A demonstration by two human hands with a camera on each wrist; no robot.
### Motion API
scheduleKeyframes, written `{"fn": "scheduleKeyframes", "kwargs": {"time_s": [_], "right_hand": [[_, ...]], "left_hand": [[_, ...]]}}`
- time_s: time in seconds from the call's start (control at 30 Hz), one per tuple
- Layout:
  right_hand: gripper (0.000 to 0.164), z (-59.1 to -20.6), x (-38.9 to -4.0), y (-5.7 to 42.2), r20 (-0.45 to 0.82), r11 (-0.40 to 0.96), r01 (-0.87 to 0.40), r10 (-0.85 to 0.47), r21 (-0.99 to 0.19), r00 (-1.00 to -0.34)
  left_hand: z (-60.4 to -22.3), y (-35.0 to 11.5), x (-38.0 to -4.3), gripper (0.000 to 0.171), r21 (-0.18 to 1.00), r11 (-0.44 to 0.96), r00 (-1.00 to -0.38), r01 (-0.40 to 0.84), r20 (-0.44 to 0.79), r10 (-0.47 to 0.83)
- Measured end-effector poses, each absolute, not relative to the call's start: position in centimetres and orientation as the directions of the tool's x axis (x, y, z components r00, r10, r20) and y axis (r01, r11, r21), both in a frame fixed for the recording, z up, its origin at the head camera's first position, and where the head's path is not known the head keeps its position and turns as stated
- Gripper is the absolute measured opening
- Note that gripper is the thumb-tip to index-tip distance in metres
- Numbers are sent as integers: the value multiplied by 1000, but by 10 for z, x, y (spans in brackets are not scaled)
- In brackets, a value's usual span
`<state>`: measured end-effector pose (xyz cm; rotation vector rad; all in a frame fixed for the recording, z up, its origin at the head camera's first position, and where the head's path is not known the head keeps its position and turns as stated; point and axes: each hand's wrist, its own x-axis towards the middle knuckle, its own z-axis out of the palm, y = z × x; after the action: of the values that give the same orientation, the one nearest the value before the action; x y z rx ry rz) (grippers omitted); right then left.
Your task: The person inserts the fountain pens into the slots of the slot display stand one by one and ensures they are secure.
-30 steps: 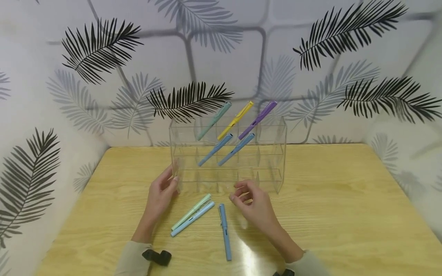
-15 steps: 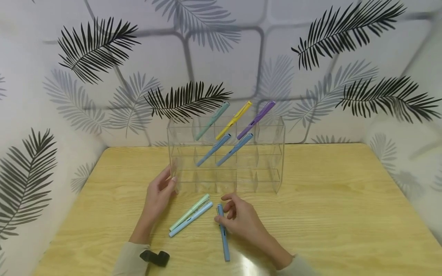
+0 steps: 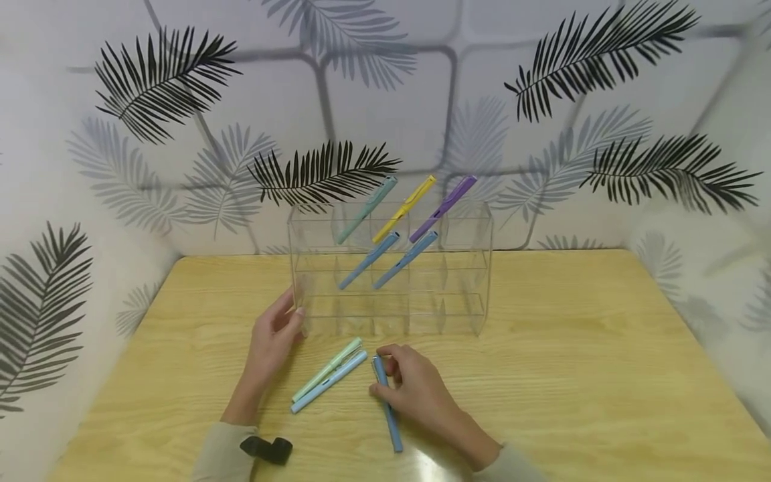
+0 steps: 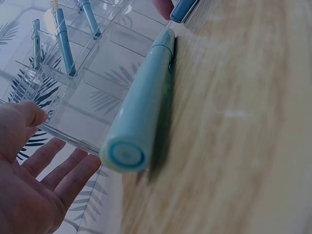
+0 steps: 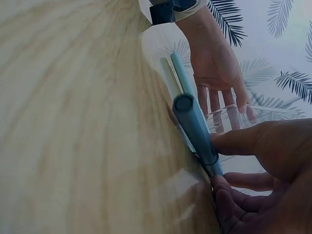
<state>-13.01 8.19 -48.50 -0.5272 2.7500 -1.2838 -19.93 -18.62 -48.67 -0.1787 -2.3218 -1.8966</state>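
Fingers [image 3: 385,388] of our right hand [image 3: 415,391] pinch the slim blue plastic pen [image 3: 387,405] on the wooden counter [image 3: 572,375], while our left hand [image 3: 274,338], fingers straight, touches the clear acrylic rack [image 3: 458,268].

The wooden table [image 3: 572,361] (pale grain) bears a clear rack [image 3: 464,301] and three pens [image 3: 328,376].

Bare table [image 3: 572,375] right; acrylic rack [image 3: 476,268] blocks behind, two pens [image 3: 328,375] left.

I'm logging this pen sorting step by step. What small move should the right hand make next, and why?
Probably lift the blue pen off the table: the right hand already pinches its upper end, the left hand steadies the clear organizer, and several compartments look free.
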Motion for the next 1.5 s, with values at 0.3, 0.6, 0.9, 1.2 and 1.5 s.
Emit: {"fn": "scheduleKeyframes", "kwargs": {"time_s": [0.3,0.6,0.9,1.2,1.5], "right_hand": [[23,-483,-128,82,128,598,-346,-376,-723,-918],[22,-482,-128,81,128,580,-324,-354,-747,-927],[29,-468,-133,88,157,458,-313,-347,-832,-925],[56,-451,-141,106,143,288,-245,-334,-926,-932],[55,-446,-146,115,126,209,-202,-326,-957,-937]], "left_hand": [[-487,-186,-199,48,962,197,-982,187,188,14],[-487,-187,-200,48,962,208,-984,177,180,7],[-486,-186,-199,49,965,206,-986,163,168,-3],[-483,-186,-200,49,966,201,-986,165,165,16],[-486,-188,-199,48,966,187,-984,177,175,26]]}}
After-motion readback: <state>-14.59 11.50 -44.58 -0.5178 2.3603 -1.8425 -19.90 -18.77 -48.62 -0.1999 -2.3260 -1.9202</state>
